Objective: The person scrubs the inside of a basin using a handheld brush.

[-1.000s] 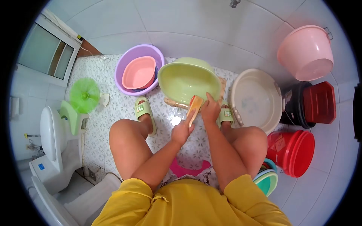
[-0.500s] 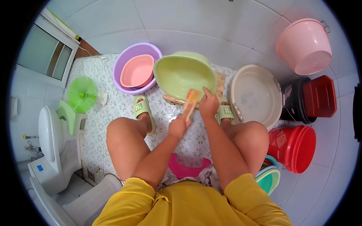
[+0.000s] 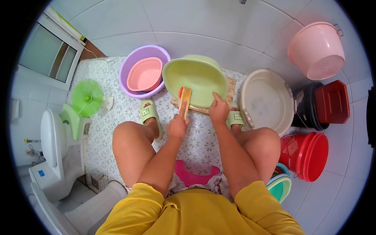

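A green basin (image 3: 199, 80) stands tilted towards me on a wooden board (image 3: 231, 88). My left hand (image 3: 178, 126) is closed on the handle of an orange brush (image 3: 185, 102), whose red bristles touch or nearly touch the left part of the basin's inside near the lower rim. On the right, my right hand (image 3: 219, 109) grips the basin's lower right rim, one finger reaching over the edge to the inside.
Left of the basin, a purple basin (image 3: 126, 70) holds a pink one (image 3: 145, 74). A beige basin (image 3: 268, 102) lies on the right, near red buckets (image 3: 315, 156) and a dark bucket (image 3: 307, 105). A toilet (image 3: 51, 137) stands far left.
My left hand has moved the brush leftwards along the basin's inside, and the brush is more upright. My right hand keeps its hold on the rim. The view has shifted slightly.
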{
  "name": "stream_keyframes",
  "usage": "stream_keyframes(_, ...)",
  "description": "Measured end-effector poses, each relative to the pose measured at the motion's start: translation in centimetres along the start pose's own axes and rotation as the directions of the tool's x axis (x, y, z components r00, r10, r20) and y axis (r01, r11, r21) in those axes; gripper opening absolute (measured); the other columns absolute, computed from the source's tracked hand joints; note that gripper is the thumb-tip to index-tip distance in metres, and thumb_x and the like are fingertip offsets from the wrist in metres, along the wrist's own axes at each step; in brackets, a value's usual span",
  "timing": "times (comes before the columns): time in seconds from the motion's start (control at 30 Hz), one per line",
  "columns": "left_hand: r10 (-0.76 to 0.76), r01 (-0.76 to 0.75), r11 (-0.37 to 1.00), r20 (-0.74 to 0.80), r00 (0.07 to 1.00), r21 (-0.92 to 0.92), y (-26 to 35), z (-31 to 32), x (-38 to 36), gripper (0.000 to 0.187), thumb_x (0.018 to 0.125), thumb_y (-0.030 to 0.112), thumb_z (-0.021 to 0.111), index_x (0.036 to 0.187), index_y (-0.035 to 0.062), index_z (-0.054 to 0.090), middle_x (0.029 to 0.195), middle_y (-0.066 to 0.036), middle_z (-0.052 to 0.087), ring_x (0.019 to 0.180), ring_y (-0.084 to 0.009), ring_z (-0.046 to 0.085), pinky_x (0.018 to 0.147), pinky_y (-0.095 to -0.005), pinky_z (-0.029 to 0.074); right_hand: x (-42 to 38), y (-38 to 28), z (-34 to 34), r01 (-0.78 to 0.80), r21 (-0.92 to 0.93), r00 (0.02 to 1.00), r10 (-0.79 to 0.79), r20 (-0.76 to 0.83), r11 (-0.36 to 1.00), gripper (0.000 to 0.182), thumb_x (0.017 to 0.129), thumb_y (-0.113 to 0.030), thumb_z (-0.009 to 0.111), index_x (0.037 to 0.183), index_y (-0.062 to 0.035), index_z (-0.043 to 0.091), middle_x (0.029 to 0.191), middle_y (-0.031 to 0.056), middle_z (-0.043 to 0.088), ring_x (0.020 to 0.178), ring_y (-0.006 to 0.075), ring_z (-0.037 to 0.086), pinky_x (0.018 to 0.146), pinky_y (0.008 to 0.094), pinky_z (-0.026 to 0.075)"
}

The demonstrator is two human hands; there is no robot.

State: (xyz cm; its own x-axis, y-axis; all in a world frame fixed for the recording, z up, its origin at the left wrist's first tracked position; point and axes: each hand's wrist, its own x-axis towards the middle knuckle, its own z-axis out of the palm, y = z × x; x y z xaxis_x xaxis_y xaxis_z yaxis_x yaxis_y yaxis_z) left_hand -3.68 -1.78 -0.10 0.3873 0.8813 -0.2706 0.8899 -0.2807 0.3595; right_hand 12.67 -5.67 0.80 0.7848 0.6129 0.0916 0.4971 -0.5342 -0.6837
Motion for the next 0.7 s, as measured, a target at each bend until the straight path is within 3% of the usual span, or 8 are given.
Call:
stream_keyframes(0.1,0.205,-0.188,0.971,0.114,0.972,-0.145,0.9,1.3,-0.8,0.08,0.079,0.019,0.059,0.142,0.0338,0.012,0.081,-0.021,0.062,0.074,-0.0382,0.061,0.069,-0.0456,0.048,0.1,0.3,0.3,0.013,0.011,1.0,-0.013,-0.017,1.0,0.036,0.076,-0.006,0.054,0.109,-0.0171,0.065,0.083,0.0247,0.061,0.077,0.0394,0.06,0.07,0.046,0.048)
stream_keyframes(0.2,0.285,-0.237,0.93,0.142,0.948,-0.282,3.3,1.4,-2.6,0.079,0.079,0.018,0.059,0.142,0.0332,0.014,0.081,-0.021,0.062,0.074,-0.0379,0.061,0.069,-0.0456,0.049,-0.2,0.4,0.5,0.024,0.035,0.999,-0.023,-0.032,0.999,0.035,0.076,-0.006,0.054,0.108,-0.0156,0.065,0.082,0.0246,0.061,0.076,0.0397,0.06,0.071,0.0464,0.048)
stream_keyframes(0.27,0.266,-0.221,0.936,0.142,0.953,-0.274,3.2,1.8,-2.6,0.079,0.078,0.019,0.06,0.142,0.0338,0.016,0.079,-0.02,0.061,0.072,-0.037,0.06,0.068,-0.0449,0.049,-0.3,0.3,0.4,-0.037,0.032,0.999,0.037,-0.001,0.999,0.034,0.076,-0.006,0.054,0.108,-0.0144,0.065,0.082,0.0244,0.061,0.075,0.0399,0.06,0.071,0.0468,0.048)
stream_keyframes(0.33,0.241,-0.226,0.966,0.124,0.962,-0.129,2.2,1.8,-2.1,0.079,0.078,0.02,0.059,0.142,0.035,0.015,0.077,-0.019,0.06,0.07,-0.0362,0.061,0.067,-0.0449,0.049,-0.2,0.7,0.6,-0.029,0.024,1.0,0.029,-0.001,0.999,0.034,0.076,-0.007,0.055,0.108,-0.015,0.065,0.082,0.0242,0.061,0.075,0.0397,0.06,0.071,0.0467,0.048)
stream_keyframes(0.47,0.163,-0.161,0.987,0.05,0.985,-0.027,0.6,0.7,0.0,0.079,0.079,0.02,0.059,0.142,0.0362,0.013,0.079,-0.019,0.06,0.071,-0.0366,0.061,0.066,-0.0456,0.05,-0.2,0.9,0.4,-0.023,0.002,1.0,0.023,0.016,1.0,0.034,0.077,-0.007,0.055,0.108,-0.0165,0.065,0.081,0.0238,0.061,0.075,0.0392,0.06,0.07,0.0462,0.048)
stream_keyframes(0.53,-0.034,0.035,0.999,0.09,0.995,-0.012,0.7,-0.8,0.6,0.08,0.083,0.023,0.056,0.14,0.0426,0.005,0.092,-0.02,0.059,0.077,-0.0362,0.062,0.071,-0.046,0.05,-0.1,0.7,0.4,-0.017,-0.002,1.0,0.017,0.016,1.0,0.035,0.076,-0.007,0.055,0.108,-0.017,0.065,0.08,0.0238,0.061,0.075,0.0391,0.06,0.07,0.046,0.048)
stream_keyframes(0.6,-0.038,0.037,0.999,0.112,0.993,0.012,1.0,-1.3,0.6,0.08,0.084,0.022,0.055,0.141,0.0408,0.003,0.096,-0.022,0.057,0.078,-0.0376,0.062,0.072,-0.0459,0.05,-0.1,0.5,0.3,-0.014,-0.005,1.0,0.014,0.015,1.0,0.035,0.076,-0.007,0.056,0.108,-0.0175,0.065,0.08,0.0237,0.061,0.074,0.039,0.06,0.07,0.0458,0.048)
stream_keyframes(0.7,0.055,-0.052,0.993,0.028,0.998,-0.104,1.4,-0.7,0.1,0.083,0.08,0.02,0.058,0.142,0.0355,0.006,0.088,-0.025,0.058,0.073,-0.0399,0.06,0.067,-0.0477,0.049,-0.1,0.4,0.3,-0.025,-0.013,1.0,0.024,-0.008,1.0,0.035,0.076,-0.005,0.055,0.108,-0.0164,0.065,0.08,0.024,0.061,0.074,0.0391,0.06,0.069,0.0457,0.048)
